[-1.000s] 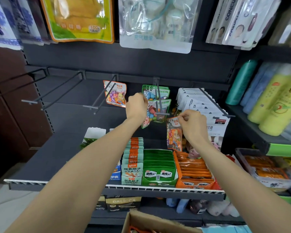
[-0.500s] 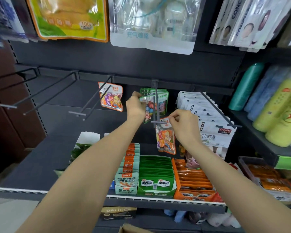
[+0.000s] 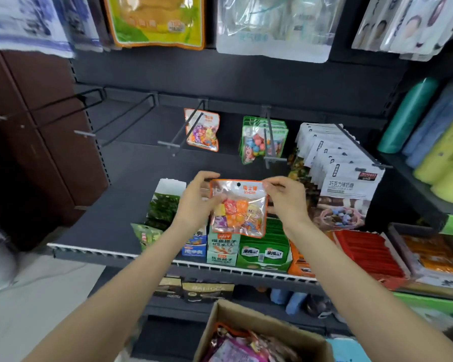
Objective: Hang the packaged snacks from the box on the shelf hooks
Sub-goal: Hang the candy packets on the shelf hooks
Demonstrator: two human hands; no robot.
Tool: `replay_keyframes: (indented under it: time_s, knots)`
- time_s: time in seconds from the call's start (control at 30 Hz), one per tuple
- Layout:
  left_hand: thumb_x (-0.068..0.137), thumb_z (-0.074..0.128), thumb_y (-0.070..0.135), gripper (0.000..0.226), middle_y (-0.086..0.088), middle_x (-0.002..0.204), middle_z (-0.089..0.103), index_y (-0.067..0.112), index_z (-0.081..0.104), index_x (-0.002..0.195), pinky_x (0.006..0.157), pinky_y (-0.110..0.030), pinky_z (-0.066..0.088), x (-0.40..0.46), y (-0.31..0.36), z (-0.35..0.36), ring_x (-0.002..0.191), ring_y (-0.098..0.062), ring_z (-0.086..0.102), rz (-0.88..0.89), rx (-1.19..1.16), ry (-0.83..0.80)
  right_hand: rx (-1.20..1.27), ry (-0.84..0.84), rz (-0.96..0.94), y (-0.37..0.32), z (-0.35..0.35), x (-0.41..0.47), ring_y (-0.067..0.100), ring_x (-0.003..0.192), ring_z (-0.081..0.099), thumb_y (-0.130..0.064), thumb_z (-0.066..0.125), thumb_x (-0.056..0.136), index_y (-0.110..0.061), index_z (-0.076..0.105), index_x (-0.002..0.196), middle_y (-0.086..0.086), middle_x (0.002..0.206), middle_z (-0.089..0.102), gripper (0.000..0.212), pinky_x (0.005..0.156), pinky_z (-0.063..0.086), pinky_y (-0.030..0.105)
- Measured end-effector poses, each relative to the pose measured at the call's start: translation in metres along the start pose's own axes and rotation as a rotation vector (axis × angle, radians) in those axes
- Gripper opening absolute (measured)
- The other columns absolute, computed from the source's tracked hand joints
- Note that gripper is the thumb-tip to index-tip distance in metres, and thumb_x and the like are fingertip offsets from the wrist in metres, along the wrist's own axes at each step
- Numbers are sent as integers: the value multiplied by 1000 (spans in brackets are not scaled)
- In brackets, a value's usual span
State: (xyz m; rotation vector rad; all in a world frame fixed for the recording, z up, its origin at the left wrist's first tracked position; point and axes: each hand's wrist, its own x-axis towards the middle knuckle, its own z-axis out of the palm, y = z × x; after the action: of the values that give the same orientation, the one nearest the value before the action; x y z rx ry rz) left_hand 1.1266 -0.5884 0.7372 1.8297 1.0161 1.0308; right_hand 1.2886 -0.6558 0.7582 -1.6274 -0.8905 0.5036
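We pinch the orange candy packet by its top corners, left hand and right hand; if it tilts, the hole may miss the hook.

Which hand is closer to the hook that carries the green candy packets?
The right hand. It sits just below the hook with green packets, slightly to its right; the left hand is lower and farther left.
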Motion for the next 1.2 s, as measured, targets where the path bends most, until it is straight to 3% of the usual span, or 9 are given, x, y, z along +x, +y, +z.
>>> replay_keyframes:
  time_s: [0.07, 0.13, 0.3, 0.53, 0.73, 0.9, 1.07, 1.2]
  knots:
    - [82, 71, 14, 33, 2, 100, 57, 26, 58, 109, 71, -17, 44, -6, -5, -24, 79, -9, 53, 59, 28, 79, 44, -21, -16, -4, 19, -10, 27, 87, 68, -8, 59, 90, -28, 65, 78, 8, 87, 70, 23, 74, 56, 51]
    - [82, 70, 12, 32, 4, 100, 58, 30, 60, 107, 71, -12, 43, -8, -8, -46, 77, -2, 53, 91, 53, 147, 67, -32, -73, -13, 40, -18, 27, 83, 68, -9, 58, 90, -34, 65, 81, 8, 85, 70, 27, 72, 56, 52]
    - [84, 68, 9, 32, 2, 100, 60, 27, 62, 109, 69, -3, 38, 0, -15, -97, 76, 10, 51, 151, 63, 248, 96, -46, -252, -43, 84, -30, 8, 94, 66, -7, 53, 91, -26, 73, 92, -8, 95, 72, 28, 86, 54, 45]
    - [84, 70, 14, 34, 2, 97, 57, 24, 62, 115, 66, 0, 37, 28, -21, -122, 74, -2, 52, 165, 57, 236, 16, -9, -287, -60, 114, -25, 9, 95, 64, -10, 58, 91, -17, 68, 114, -1, 105, 70, 26, 89, 53, 30]
    - [84, 69, 16, 40, 4, 97, 53, 21, 61, 122, 67, 3, 35, 41, -26, -124, 70, -3, 49, 180, 94, 199, -66, 40, -293, -60, 122, -22, 11, 97, 64, -8, 59, 90, -19, 66, 116, -1, 109, 69, 29, 90, 53, 35]
    - [85, 69, 19, 42, 3, 97, 54, 22, 59, 125, 69, -2, 38, 45, -30, -120, 78, -9, 53, 198, 105, 169, -160, 104, -365, -56, 124, -24, 18, 73, 60, -4, 58, 90, -16, 65, 117, 5, 97, 70, 31, 66, 47, 18]
    - [83, 70, 20, 44, 6, 93, 52, 25, 59, 126, 73, -2, 39, 41, -31, -119, 76, -5, 52, 240, 63, 180, -100, 163, -383, -52, 122, -27, 0, 76, 59, -6, 61, 89, -19, 65, 116, -12, 90, 65, 30, 75, 50, 12]
    - [84, 70, 19, 46, 8, 89, 50, 24, 57, 128, 74, -2, 39, 41, -30, -121, 74, -2, 51, 260, 67, 190, -107, 163, -389, -53, 123, -25, 6, 78, 62, -8, 61, 89, -18, 65, 117, -22, 86, 60, 30, 74, 53, 16]
